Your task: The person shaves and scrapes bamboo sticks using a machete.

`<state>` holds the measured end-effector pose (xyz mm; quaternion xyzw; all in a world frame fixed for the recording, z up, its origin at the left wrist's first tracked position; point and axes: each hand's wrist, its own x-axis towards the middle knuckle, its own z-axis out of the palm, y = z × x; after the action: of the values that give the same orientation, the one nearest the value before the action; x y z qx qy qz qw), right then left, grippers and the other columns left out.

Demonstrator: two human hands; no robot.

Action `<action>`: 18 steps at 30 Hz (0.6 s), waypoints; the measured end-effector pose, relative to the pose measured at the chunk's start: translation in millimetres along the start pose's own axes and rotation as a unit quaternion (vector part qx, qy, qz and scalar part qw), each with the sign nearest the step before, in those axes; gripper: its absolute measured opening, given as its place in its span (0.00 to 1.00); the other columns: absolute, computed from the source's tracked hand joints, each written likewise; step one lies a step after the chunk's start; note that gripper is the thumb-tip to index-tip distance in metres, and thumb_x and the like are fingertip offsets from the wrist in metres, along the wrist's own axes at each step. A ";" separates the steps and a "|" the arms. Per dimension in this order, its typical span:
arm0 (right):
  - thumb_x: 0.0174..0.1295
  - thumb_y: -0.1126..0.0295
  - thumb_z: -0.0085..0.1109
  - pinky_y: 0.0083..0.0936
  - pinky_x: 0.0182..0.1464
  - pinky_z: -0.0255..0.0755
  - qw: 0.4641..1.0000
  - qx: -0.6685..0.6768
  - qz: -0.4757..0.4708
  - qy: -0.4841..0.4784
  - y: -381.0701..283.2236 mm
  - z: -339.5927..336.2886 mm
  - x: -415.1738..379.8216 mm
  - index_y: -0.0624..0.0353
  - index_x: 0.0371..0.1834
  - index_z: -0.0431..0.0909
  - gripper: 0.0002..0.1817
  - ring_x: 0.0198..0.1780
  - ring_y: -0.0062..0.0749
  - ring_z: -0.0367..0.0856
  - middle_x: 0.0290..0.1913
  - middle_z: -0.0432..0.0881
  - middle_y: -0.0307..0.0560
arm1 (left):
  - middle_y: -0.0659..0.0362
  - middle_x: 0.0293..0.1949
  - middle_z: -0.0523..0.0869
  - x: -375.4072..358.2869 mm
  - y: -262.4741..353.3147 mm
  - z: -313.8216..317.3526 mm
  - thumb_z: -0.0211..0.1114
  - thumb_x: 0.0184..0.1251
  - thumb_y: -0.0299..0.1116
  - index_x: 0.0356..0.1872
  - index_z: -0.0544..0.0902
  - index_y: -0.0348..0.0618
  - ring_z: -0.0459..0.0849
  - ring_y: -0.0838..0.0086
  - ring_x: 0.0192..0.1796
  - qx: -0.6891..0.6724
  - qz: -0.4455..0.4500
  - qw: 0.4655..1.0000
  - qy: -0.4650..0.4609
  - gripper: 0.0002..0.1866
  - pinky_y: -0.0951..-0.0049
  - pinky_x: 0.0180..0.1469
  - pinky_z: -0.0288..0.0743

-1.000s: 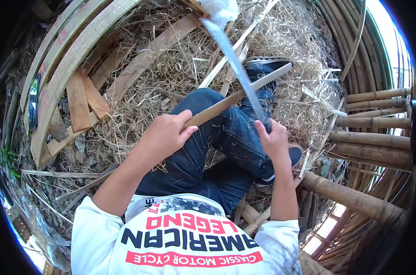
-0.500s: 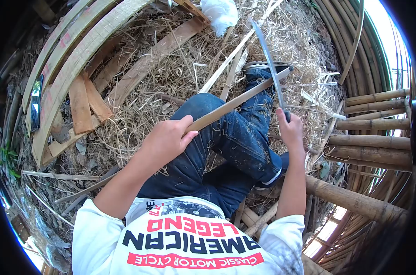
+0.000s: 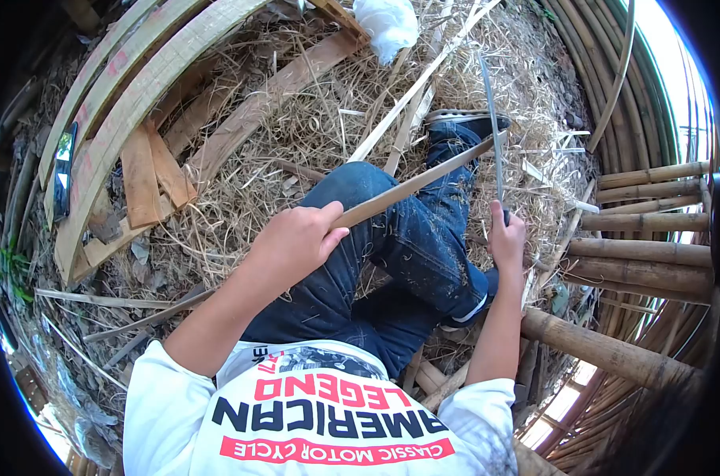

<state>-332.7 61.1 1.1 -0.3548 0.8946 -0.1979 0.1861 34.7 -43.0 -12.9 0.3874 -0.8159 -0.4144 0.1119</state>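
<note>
My left hand (image 3: 303,236) grips the near end of a flat bamboo strip (image 3: 411,186), thumb along its edge. The strip slants up to the right across my raised knee in blue jeans (image 3: 352,190). In my right hand (image 3: 506,234) is the dark handle of a long knife (image 3: 492,119) with a thin, narrow blade. The blade points away from me and crosses the strip close to its far end. Below the crossing lies my lower leg, with the shoe (image 3: 463,119) just beyond.
Dry shavings (image 3: 296,139) cover the ground. Curved wooden boards (image 3: 142,95) stand at the left with a phone (image 3: 63,170) on them. A white plastic bag (image 3: 386,28) lies at the top. Bamboo poles (image 3: 641,252) stick out at the right, and a thick pole (image 3: 606,347) lies nearer me.
The knife has swung more upright and shifted right towards the strip's far tip. My right hand has moved slightly down and right. The left hand and strip have barely moved.
</note>
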 end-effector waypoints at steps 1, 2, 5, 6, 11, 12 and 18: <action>0.69 0.42 0.58 0.32 0.27 0.62 1.000 -0.001 0.002 -0.003 4.3 3.5 -6.3 0.63 0.19 0.73 0.33 0.21 0.25 0.66 0.15 0.70 0.39 | 0.46 0.26 0.82 -0.2 2.1 -0.6 0.64 0.71 0.38 0.37 0.74 0.40 0.84 0.46 0.33 0.003 0.001 1.000 0.004 0.12 0.51 0.34 0.75; 0.69 0.44 0.59 0.32 0.27 0.62 0.999 -0.008 -0.029 -0.012 8.9 10.4 -15.5 0.64 0.20 0.74 0.32 0.21 0.25 0.66 0.15 0.70 0.39 | 0.46 0.26 0.82 -0.7 4.4 -0.1 0.64 0.71 0.38 0.38 0.75 0.40 0.84 0.47 0.33 0.007 0.004 1.000 0.006 0.12 0.51 0.34 0.75; 0.67 0.50 0.63 0.32 0.27 0.63 0.998 0.034 -0.037 -0.046 -31.6 24.0 -56.2 0.65 0.22 0.76 0.27 0.21 0.26 0.67 0.16 0.71 0.41 | 0.48 0.27 0.83 -5.4 13.3 4.6 0.64 0.70 0.37 0.37 0.75 0.42 0.84 0.50 0.31 0.046 0.001 0.999 0.027 0.10 0.53 0.33 0.77; 0.66 0.51 0.64 0.33 0.28 0.66 0.997 0.026 -0.061 -0.049 -43.0 26.8 -67.7 0.65 0.23 0.77 0.25 0.21 0.27 0.69 0.16 0.72 0.44 | 0.48 0.27 0.83 -7.1 15.8 6.5 0.64 0.70 0.37 0.37 0.75 0.42 0.84 0.50 0.31 0.047 0.003 0.999 0.027 0.10 0.53 0.33 0.77; 0.60 0.44 0.67 0.44 0.32 0.74 0.984 -0.026 -0.130 -0.121 -79.4 44.7 -109.9 0.65 0.28 0.80 0.29 0.27 0.57 0.83 0.21 0.81 0.61 | 0.53 0.26 0.82 -13.9 18.1 15.7 0.65 0.69 0.36 0.38 0.77 0.45 0.85 0.53 0.29 0.145 0.022 0.987 0.067 0.08 0.57 0.32 0.78; 0.59 0.41 0.67 0.45 0.33 0.76 0.980 -0.049 -0.130 -0.141 -89.0 46.7 -116.3 0.64 0.27 0.80 0.30 0.29 0.60 0.84 0.21 0.81 0.61 | 0.53 0.26 0.82 -14.9 19.3 17.0 0.65 0.69 0.36 0.38 0.77 0.45 0.85 0.53 0.29 0.145 0.023 0.987 0.066 0.08 0.57 0.32 0.78; 0.59 0.38 0.65 0.45 0.32 0.77 0.968 -0.062 -0.194 -0.144 -93.4 57.2 -117.9 0.63 0.24 0.79 0.33 0.27 0.58 0.84 0.20 0.81 0.60 | 0.53 0.27 0.82 -17.5 19.1 20.8 0.65 0.68 0.36 0.41 0.80 0.45 0.84 0.53 0.29 0.138 0.018 0.986 0.093 0.08 0.55 0.33 0.78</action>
<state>-173.2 69.4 20.5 -0.5571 0.7831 -0.1211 0.2484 25.7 -11.3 -9.0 0.4211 -0.8583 -0.2577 0.1402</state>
